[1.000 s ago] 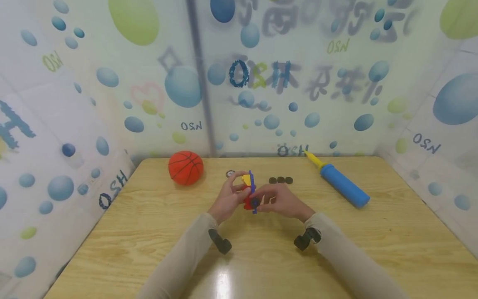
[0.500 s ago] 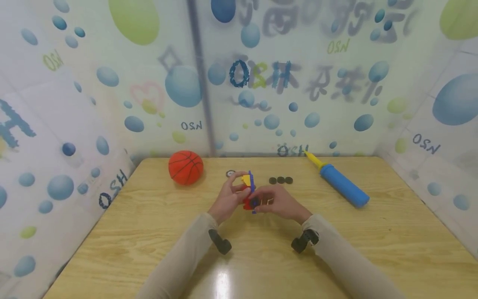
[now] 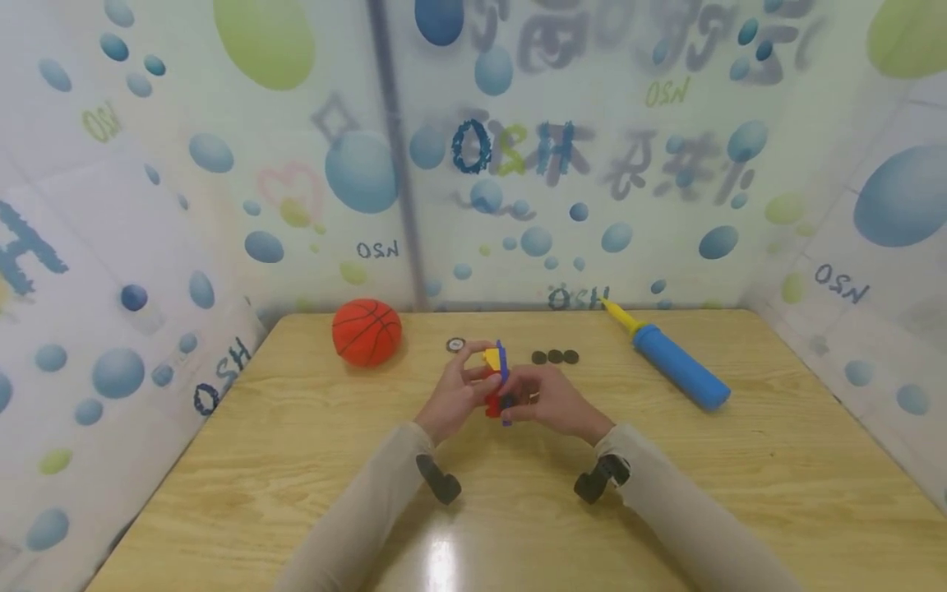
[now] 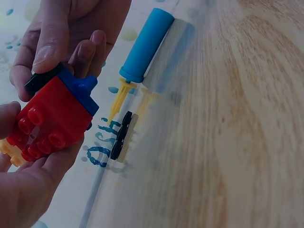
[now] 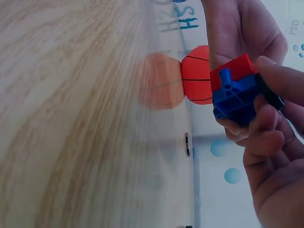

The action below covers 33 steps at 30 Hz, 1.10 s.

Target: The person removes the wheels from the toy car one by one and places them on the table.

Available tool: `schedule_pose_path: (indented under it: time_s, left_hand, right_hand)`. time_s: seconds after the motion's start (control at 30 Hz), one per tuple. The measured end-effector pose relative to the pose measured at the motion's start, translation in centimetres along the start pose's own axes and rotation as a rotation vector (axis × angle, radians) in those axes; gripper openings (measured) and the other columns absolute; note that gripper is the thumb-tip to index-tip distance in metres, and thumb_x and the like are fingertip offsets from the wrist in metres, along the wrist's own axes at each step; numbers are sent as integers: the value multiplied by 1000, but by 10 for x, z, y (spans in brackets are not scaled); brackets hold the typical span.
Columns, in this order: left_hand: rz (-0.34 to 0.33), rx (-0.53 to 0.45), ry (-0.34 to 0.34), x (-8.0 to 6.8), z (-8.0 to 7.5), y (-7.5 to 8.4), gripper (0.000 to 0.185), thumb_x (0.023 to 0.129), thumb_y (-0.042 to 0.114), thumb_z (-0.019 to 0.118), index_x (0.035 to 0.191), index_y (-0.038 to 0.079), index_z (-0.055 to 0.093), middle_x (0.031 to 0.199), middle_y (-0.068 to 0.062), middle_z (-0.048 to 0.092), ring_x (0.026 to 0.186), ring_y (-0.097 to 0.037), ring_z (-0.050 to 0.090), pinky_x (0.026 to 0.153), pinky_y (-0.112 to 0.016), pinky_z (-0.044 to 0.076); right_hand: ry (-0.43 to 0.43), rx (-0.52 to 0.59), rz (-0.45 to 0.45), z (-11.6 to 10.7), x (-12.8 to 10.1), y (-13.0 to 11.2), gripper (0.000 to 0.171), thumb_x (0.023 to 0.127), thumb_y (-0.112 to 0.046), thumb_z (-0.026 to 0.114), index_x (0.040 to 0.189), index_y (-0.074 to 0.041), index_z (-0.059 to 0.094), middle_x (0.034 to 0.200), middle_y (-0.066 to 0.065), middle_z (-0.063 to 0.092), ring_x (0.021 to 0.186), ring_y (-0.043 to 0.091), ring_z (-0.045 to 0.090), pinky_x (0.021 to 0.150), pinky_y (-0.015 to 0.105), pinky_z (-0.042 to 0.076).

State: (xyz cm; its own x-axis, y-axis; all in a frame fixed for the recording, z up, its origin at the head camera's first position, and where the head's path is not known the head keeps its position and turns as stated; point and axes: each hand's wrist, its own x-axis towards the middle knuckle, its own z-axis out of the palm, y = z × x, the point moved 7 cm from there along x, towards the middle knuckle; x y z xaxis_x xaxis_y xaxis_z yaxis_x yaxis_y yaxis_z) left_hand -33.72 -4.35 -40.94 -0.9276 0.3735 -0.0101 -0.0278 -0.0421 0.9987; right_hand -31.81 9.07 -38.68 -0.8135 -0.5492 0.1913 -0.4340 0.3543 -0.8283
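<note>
Above the middle of the wooden table (image 3: 296, 460) I hold a small toy of building blocks (image 3: 497, 382) between both hands. It has a red studded brick (image 4: 52, 118), a blue chassis piece (image 5: 235, 97) and a yellow piece (image 4: 9, 149). My left hand (image 3: 473, 374) grips the toy from the left side. My right hand (image 3: 521, 397) pinches a black wheel (image 4: 42, 78) against the blue piece's axle end; the wheel (image 5: 270, 92) shows under the thumb.
An orange mini basketball (image 3: 367, 331) sits at the back left. A blue pump with a yellow nozzle (image 3: 676, 366) lies at the back right. Three black wheels in a row (image 3: 555, 357) and one ring-shaped wheel (image 3: 455, 344) lie behind the hands.
My right hand has drawn slightly left, closer against the toy. The left hand and the toy have stayed almost where they were.
</note>
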Motion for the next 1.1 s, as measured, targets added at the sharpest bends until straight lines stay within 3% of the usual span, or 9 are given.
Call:
schedule_pose_path:
  time_s: [0.47, 0.77, 1.1]
  left_hand:
    - [-27, -21, 12, 3, 2, -9, 50, 99, 1, 56, 144, 19, 41, 125, -19, 62, 100, -16, 68, 86, -30, 59]
    - [-55, -10, 41, 5, 0, -13, 50, 98, 2, 59, 142, 21, 45, 126, -18, 62, 100, -16, 67, 85, -29, 59]
    - [-31, 26, 54, 8, 1, -8, 48, 98, 2, 58, 141, 19, 45, 116, -15, 63, 98, -18, 68, 85, -33, 60]
  right_hand:
    - [6, 3, -10, 0, 0, 3, 16, 79, -9, 84, 89, -9, 71, 98, 9, 72, 71, 15, 57, 67, 24, 52]
    - [12, 1, 23, 2, 1, 8, 16, 80, -9, 84, 90, -9, 72, 100, 9, 74, 75, 16, 59, 72, 26, 54]
    - [35, -42, 38, 1, 2, 6, 17, 78, -9, 85, 87, -11, 70, 101, 6, 74, 80, 16, 60, 79, 29, 55]
